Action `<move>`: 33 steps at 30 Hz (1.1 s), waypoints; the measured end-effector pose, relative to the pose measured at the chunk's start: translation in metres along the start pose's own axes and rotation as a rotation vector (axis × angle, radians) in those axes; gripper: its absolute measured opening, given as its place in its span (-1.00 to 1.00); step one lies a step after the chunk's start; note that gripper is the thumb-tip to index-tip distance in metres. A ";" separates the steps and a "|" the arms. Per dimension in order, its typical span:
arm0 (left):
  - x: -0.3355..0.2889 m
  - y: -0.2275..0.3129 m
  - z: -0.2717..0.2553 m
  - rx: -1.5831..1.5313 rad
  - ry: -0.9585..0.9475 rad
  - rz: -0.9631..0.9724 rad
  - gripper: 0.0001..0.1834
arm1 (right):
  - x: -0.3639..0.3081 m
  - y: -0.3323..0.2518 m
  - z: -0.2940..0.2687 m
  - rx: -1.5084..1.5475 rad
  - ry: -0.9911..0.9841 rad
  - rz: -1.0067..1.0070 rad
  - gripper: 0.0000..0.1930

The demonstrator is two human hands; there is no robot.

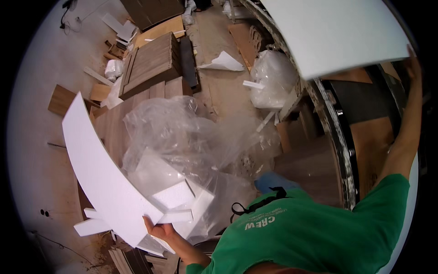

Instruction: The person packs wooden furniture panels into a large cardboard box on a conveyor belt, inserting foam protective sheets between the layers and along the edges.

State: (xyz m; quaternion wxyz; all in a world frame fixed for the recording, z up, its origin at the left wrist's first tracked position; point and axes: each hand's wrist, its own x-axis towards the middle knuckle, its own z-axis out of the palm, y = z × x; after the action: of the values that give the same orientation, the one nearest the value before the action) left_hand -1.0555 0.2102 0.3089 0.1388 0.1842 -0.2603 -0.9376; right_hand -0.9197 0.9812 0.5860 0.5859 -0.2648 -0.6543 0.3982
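My left hand (160,230) grips the lower right edge of a long white foam sheet (102,169), its thumb on top. The sheet tilts up toward the left and looks curved in this view. Under and beside it lie white foam blocks (174,195) and strips, some inside clear plastic wrapping (159,123). At the far right my right arm reaches out, and my right hand (413,67) holds the corner of a large smooth white panel (342,34). That panel covers part of a workbench. The fingers under its edge are partly hidden.
Wood-look cabinet panels (153,64) are stacked at the back left. A bag of clear plastic (273,77) sits by the bench frame (335,123). A torn white sheet (223,62) lies on the floor. Wooden boards (130,261) lean at the lower left, near the wall.
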 end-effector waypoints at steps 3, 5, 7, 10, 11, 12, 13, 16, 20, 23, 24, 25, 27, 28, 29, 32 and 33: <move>0.029 -0.038 0.062 -0.070 -0.017 0.006 -0.61 | 0.032 0.114 0.037 0.241 -0.237 0.365 -0.47; 0.045 -0.059 0.097 -0.102 -0.064 0.001 -0.61 | 0.029 0.146 0.080 0.319 -0.158 0.443 -0.43; 0.068 -0.073 0.128 -0.052 -0.156 -0.019 -0.61 | 0.018 0.166 0.127 0.394 -0.057 0.517 -0.44; 0.098 -0.096 0.174 -0.015 -0.202 0.013 -0.63 | 0.009 0.203 0.188 0.469 0.110 0.634 -0.51; 0.109 -0.107 0.184 -0.015 -0.237 0.013 -0.61 | 0.009 0.209 0.203 0.484 0.060 0.633 -0.51; 0.122 -0.115 0.193 -0.024 -0.254 0.005 -0.61 | 0.009 0.218 0.215 0.497 0.012 0.631 -0.52; 0.139 -0.124 0.198 -0.015 -0.260 0.001 -0.61 | 0.015 0.238 0.228 0.470 0.047 0.632 -0.54; 0.192 -0.156 0.211 -0.025 -0.292 -0.025 -0.58 | 0.012 0.245 0.287 0.450 -0.006 0.659 -0.58; 0.263 -0.204 0.255 -0.053 -0.229 0.099 -0.59 | -0.004 0.219 0.383 0.358 -0.113 0.717 -0.61; 0.325 -0.235 0.308 -0.107 -0.320 0.055 -0.61 | 0.014 0.248 0.428 0.432 -0.146 0.660 -0.64; 0.339 -0.241 0.322 -0.111 -0.378 -0.025 -0.62 | 0.014 0.243 0.447 0.496 -0.096 0.692 -0.66; 0.354 -0.250 0.338 -0.099 -0.380 -0.047 -0.63 | 0.025 0.233 0.463 0.415 -0.081 0.670 -0.67; 0.383 -0.279 0.374 -0.090 -0.313 -0.083 -0.61 | 0.053 0.235 0.474 0.323 -0.059 0.651 -0.67; 0.397 -0.291 0.390 -0.073 -0.257 -0.107 -0.58 | 0.069 0.248 0.473 0.317 -0.048 0.656 -0.67; 0.411 -0.301 0.402 -0.079 -0.359 -0.147 -0.60 | 0.075 0.243 0.479 0.362 -0.032 0.628 -0.66; 0.435 -0.328 0.438 -0.027 -0.411 -0.192 -0.62 | 0.105 0.255 0.492 0.414 0.072 0.582 -0.64; 0.443 -0.340 0.445 -0.023 -0.416 -0.198 -0.62 | 0.119 0.262 0.493 0.413 0.080 0.583 -0.64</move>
State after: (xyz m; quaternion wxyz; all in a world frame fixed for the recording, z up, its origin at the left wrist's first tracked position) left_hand -1.6932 0.5274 0.3595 -0.0086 0.0101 -0.2530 -0.9674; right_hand -1.4540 1.1163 0.4367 0.5142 -0.3317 -0.4336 0.6615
